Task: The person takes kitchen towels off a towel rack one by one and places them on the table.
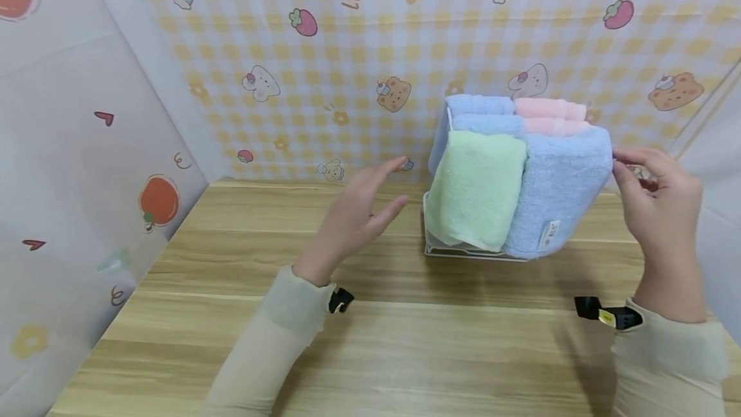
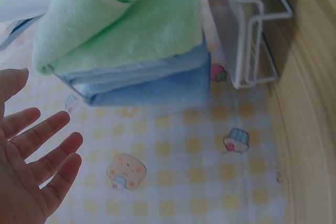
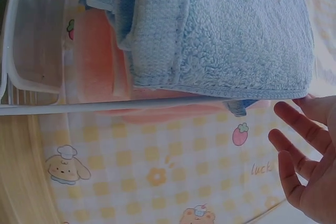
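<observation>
A light green towel and a blue towel with a white label drape side by side over the front of a white wire rack. My right hand pinches the blue towel's upper right edge between thumb and index finger, its other fingers loosely bent. To the left of the rack, my left hand hovers with fingers spread, holding nothing. The left wrist view shows that hand's fingers apart from the green towel.
Behind the front pair, folded blue towels and pink towels stand in the rack. A checked cloth with cartoon prints hangs at the back of the wooden table. White printed sheeting borders the left side.
</observation>
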Available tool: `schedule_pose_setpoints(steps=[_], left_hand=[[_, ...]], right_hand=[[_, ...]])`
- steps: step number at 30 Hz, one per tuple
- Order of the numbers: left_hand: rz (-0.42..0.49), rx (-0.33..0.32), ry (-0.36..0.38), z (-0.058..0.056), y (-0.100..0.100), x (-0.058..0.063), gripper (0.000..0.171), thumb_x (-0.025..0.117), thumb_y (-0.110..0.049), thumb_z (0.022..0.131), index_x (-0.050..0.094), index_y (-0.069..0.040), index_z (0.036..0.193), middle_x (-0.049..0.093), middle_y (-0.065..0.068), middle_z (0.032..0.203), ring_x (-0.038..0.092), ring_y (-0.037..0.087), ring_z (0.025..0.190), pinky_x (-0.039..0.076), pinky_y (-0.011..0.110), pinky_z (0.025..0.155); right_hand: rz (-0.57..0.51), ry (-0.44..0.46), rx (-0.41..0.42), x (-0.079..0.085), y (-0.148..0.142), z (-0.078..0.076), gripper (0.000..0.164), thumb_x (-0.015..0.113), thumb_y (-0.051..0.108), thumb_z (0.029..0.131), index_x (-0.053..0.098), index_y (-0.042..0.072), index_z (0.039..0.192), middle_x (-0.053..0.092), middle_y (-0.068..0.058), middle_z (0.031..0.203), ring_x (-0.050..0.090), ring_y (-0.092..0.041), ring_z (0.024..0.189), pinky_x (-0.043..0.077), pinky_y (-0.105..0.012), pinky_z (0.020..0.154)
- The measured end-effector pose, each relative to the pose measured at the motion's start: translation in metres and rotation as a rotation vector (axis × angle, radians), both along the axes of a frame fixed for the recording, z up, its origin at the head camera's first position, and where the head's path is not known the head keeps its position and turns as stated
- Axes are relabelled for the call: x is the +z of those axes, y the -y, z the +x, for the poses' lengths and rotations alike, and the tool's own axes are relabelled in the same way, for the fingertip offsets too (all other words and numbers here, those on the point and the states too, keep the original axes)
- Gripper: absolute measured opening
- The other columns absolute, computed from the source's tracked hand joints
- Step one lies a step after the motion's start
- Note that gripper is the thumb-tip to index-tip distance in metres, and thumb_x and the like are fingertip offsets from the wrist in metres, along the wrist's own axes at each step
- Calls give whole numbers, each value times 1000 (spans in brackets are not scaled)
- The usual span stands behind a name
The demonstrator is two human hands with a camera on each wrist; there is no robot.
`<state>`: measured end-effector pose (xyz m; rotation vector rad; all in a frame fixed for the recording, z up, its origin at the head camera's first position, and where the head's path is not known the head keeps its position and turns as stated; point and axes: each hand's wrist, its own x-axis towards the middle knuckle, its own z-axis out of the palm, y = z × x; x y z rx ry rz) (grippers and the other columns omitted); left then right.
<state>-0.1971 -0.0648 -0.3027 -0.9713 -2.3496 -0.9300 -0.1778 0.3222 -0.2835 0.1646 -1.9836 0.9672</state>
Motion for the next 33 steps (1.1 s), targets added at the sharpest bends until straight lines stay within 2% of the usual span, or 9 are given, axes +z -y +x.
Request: schedule_pose_setpoints(steps=[4,9,16,20,23,27,33], left_hand=[[75,-44,-14,-4,-17,6,54,60,-27,100,44,-10,148,62,8,136,55,22,127,43,35,110],[153,-90,26,-9,-36,17,52,61,-26,100,46,-11,147,65,8,131,59,22,121,52,30,95],[223,-132,152,-15,-55,22,52,63,-26,99,46,-10,146,67,6,125,63,17,110,55,24,80],[264,-134,174,-19,-62,22,53,65,-25,98,47,-11,145,69,6,116,64,13,101,54,20,72],[279,-119,179,-21,-66,23,56,67,-25,96,46,-12,146,69,5,109,64,10,94,53,20,66],[280,-91,225,-24,-72,27,59,68,-28,95,44,-16,148,69,3,107,64,8,94,52,20,66],[350,-102,368,-33,-81,34,58,71,-28,93,47,-21,145,73,4,112,65,9,95,54,19,75]], right_hand=[[6,27,-24,2,-1,-1,17,65,0,93,71,-14,101,59,39,94,56,13,86,41,1,70],[11,38,-15,2,-2,-3,17,66,0,92,71,-14,100,60,40,93,56,14,85,42,2,72],[-14,57,-31,2,-5,-4,13,69,1,91,78,2,99,65,33,91,56,11,83,42,1,68],[-19,58,-6,3,-6,-5,14,68,0,90,78,7,98,61,38,88,58,12,85,42,1,68],[-22,50,24,4,-6,-6,17,68,-1,90,78,10,97,62,37,88,59,11,87,42,1,68],[-40,60,44,5,-5,-6,19,67,-3,90,78,10,97,63,33,89,60,9,89,44,0,70],[-59,42,108,3,-7,-8,22,67,-1,91,77,18,95,65,27,88,60,7,85,43,-1,65]])
